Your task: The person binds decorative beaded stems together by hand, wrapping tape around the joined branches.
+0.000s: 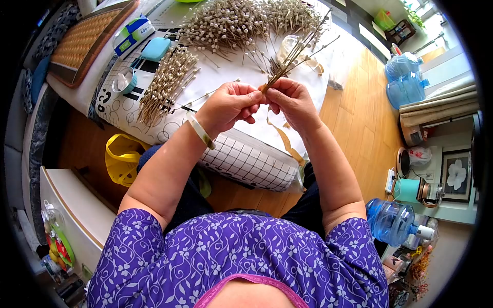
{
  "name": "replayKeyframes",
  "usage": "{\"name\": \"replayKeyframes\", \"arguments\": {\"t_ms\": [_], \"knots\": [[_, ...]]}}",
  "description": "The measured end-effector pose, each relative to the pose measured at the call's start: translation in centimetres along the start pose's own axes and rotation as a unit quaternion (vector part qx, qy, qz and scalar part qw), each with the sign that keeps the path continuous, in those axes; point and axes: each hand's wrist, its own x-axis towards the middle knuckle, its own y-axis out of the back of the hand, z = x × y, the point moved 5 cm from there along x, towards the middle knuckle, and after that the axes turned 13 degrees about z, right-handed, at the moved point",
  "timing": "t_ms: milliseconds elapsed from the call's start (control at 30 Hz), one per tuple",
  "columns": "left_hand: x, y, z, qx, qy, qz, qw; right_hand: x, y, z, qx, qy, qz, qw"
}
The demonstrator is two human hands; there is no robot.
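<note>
The left hand [233,105] and right hand [291,105] both pinch the low end of the twigs [294,59], up over the white table [209,76]. They look light and stiff, but thin tips could snap, so hold the bunched bottom.

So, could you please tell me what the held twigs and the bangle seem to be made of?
Held twigs: apparently wood, matte, judging by brown, knobbly stems. Bangle: perhaps polished stone or plastic, smooth and glossy, judging by its pale, brown-patched surface.
</note>
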Motion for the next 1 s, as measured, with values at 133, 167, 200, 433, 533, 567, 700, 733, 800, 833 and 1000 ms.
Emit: {"name": "replayKeyframes", "arguments": {"t_ms": [133,167,200,433,533,567,700,733,800,833,1000], "knots": [[-0.04,-0.07,-0.19,-0.003,0.008,-0.006,1.0,-0.09,-0.11,-0.38,-0.086,0.009,0.037,0.996],[-0.03,-0.13,-0.25,-0.002,0.011,-0.009,1.0,-0.14,-0.19,-0.54,-0.103,0.01,0.048,0.993],[-0.03,-0.18,-0.3,-0.001,0.012,-0.009,1.0,-0.19,-0.11,-0.62,-0.12,0.012,0.06,0.991],[-0.06,-0.14,-0.08,0.011,0.007,0.0,1.0,-0.32,0.05,-0.55,-0.056,0.005,0.048,0.997],[-0.06,0.0,-0.08,0.006,0.006,-0.003,1.0,-0.36,0.02,-0.56,-0.064,0.015,0.039,0.997],[-0.03,-0.01,-0.1,0.003,0.008,-0.005,1.0,-0.37,0.0,-0.58,-0.061,0.017,0.034,0.997],[0.04,0.08,-0.11,-0.003,0.007,-0.004,1.0,-0.35,-0.05,-0.51,-0.033,0.021,0.026,0.999],[0.04,0.06,-0.06,-0.003,0.005,-0.008,1.0,-0.35,-0.07,-0.47,-0.033,0.021,0.025,0.999],[-0.01,-0.02,0.09,-0.004,0.004,-0.012,1.0,-0.38,-0.17,-0.32,0.011,0.007,0.017,1.0],[-0.13,-0.11,0.17,-0.003,0.012,-0.015,1.0,-0.37,-0.13,-0.22,0.011,0.007,0.017,1.0],[-0.06,-0.07,0.05,-0.014,0.024,-0.041,0.999,-0.25,0.0,0.15,0.002,0.006,0.013,1.0]]}}
